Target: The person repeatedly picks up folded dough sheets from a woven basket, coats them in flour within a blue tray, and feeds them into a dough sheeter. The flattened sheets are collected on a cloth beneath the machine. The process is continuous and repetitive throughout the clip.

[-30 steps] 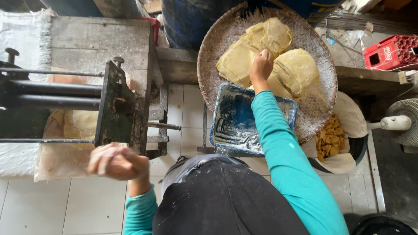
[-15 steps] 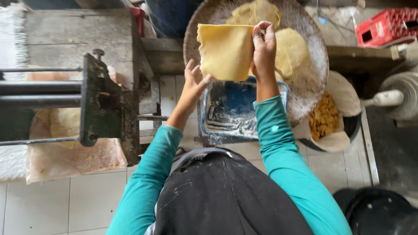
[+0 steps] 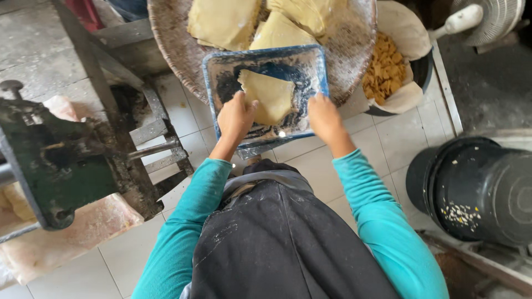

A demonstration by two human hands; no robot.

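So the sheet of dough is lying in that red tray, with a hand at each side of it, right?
Not quite: the tray is blue, not red. The head view shows the dough sheet lying in it, with the left hand and right hand at either side.
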